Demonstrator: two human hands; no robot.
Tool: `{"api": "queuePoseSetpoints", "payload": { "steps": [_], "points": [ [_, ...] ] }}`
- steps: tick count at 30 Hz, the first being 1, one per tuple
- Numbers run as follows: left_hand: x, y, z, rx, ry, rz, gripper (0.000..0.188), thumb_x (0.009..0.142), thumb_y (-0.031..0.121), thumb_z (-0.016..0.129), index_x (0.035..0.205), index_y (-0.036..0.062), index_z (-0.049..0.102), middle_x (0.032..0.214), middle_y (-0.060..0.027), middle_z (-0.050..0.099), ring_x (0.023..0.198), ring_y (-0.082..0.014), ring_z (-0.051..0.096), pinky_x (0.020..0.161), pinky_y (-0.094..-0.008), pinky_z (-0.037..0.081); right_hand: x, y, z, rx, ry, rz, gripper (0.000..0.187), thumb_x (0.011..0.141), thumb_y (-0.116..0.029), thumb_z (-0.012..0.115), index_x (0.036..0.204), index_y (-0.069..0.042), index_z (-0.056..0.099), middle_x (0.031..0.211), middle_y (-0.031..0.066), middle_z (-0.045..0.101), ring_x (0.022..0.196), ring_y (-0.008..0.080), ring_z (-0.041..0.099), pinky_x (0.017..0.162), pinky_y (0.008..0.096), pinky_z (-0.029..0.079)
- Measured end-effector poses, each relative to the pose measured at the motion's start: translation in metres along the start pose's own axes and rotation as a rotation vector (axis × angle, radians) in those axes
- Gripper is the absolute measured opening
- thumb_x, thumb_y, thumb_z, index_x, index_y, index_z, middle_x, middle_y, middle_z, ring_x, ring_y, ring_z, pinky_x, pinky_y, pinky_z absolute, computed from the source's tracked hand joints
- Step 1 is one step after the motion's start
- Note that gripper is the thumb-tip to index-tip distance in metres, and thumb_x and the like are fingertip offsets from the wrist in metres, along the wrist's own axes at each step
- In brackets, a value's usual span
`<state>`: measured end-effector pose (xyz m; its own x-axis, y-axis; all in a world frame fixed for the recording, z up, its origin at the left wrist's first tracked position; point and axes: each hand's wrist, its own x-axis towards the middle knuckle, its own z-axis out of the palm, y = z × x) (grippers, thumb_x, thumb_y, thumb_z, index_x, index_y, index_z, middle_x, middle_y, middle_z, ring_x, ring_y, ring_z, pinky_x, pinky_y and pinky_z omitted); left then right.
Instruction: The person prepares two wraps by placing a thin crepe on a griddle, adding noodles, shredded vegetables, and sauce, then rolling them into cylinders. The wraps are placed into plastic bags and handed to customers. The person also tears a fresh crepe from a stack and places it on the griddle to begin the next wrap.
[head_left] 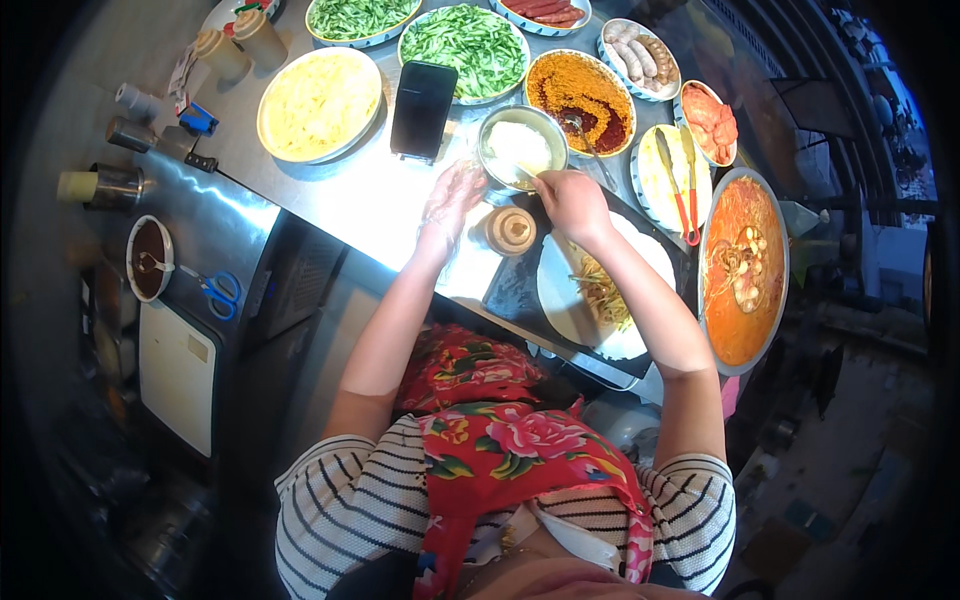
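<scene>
Along the front edge of the steel counter point(340, 208), one pale flatbread point(560, 288) lies on a dark slab point(513, 285), shredded filling point(598, 295) on it, partly under the right forearm point(652, 297). A brightly lit strip of steel gives room left of the gloved left hand point(455, 200); to the right, one wide pan point(785, 270) of red broth closes off the space beside the bread. Beyond the bread, one metal bowl point(548, 122) with white contents stands between the hands. The right hand point(575, 205), at its rim, pinches a thin pale handle point(529, 171); the left is beside the bowl, but glare blurs its fingers and I cannot tell whether they grip. Counted: two heaps of green shreds point(465, 50), one of pale yellow shreds point(318, 105), three squeeze bottles point(510, 231), one phone point(423, 110), one pair of tongs point(683, 212).
</scene>
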<state>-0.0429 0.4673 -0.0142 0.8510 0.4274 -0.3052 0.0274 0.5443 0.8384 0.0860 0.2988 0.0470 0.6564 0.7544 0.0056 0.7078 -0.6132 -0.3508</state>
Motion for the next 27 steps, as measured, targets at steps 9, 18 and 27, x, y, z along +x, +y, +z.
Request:
{"api": "queuePoseSetpoints", "payload": {
  "steps": [9,18,27],
  "points": [
    [-0.029,0.016,-0.008,0.017,0.035,0.020,0.042,0.107,0.027,0.051,0.139,-0.0007,0.051,0.132,-0.0162,0.063,0.121,-0.0222,0.063,0.104,-0.0345,0.049,-0.017,0.007,0.007,0.539,0.140,0.307,0.029,0.096,-0.025,0.063,0.090,0.000,0.075,0.073,0.0138,0.069,0.066,0.0268,0.065,0.067,0.0390,0.050],
    [-0.082,0.027,-0.022,0.080,0.159,0.092,0.042,0.107,0.028,0.052,0.135,-0.0033,0.052,0.131,-0.0211,0.062,0.119,-0.0264,0.063,0.104,-0.0372,0.051,-0.077,0.037,-0.037,0.816,0.136,0.398,0.026,0.096,-0.024,0.067,0.097,0.001,0.075,0.072,0.0013,0.066,0.067,0.0082,0.055,0.066,0.0270,0.046],
    [-0.126,0.011,-0.038,0.091,0.361,0.062,0.047,0.104,0.033,0.058,0.132,-0.0041,0.054,0.127,-0.0214,0.064,0.114,-0.0285,0.066,0.100,-0.0371,0.052,-0.223,0.089,-0.088,-0.147,0.228,0.176,0.016,0.092,-0.017,0.066,0.096,-0.002,0.070,0.078,0.0162,0.067,0.079,0.0339,0.067,0.077,0.0433,0.052]
  ]
}}
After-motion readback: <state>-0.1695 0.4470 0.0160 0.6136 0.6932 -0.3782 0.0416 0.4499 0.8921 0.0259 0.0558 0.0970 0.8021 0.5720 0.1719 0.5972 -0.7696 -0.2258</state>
